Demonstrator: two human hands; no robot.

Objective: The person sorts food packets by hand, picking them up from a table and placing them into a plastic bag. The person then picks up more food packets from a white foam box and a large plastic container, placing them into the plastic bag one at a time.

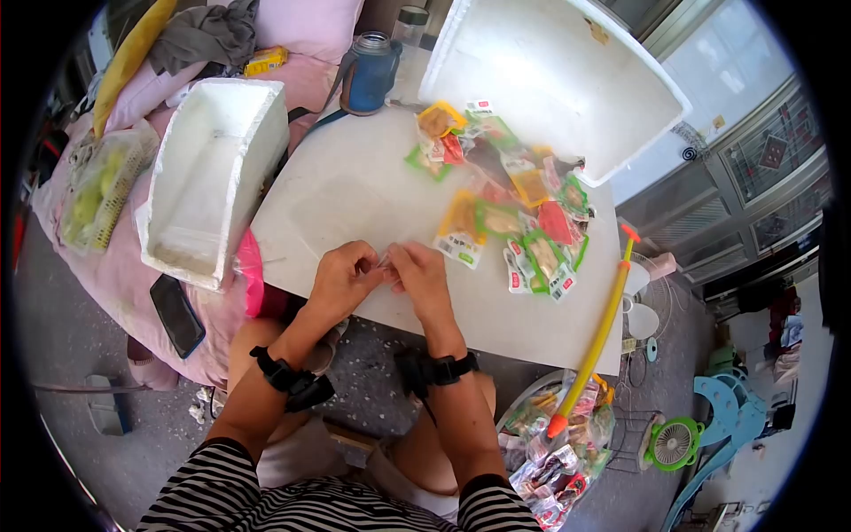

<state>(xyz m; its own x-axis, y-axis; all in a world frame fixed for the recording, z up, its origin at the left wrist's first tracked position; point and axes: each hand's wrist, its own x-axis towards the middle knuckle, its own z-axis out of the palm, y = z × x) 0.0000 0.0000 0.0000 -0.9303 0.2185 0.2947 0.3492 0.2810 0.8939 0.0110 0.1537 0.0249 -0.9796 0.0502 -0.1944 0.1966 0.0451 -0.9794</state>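
My left hand and my right hand meet at the near edge of a white table. Both pinch the edge of a clear plastic bag that lies flat on the table ahead of them; it is hard to see against the white top. To the right of my hands lies a spread of several small snack packets in yellow, green and red. Each wrist wears a black strap.
An open white foam box stands left of the table, its lid leaning at the back right. A blue bottle stands behind. A yellow stick leans at the right edge above a bag of packets. A phone lies left.
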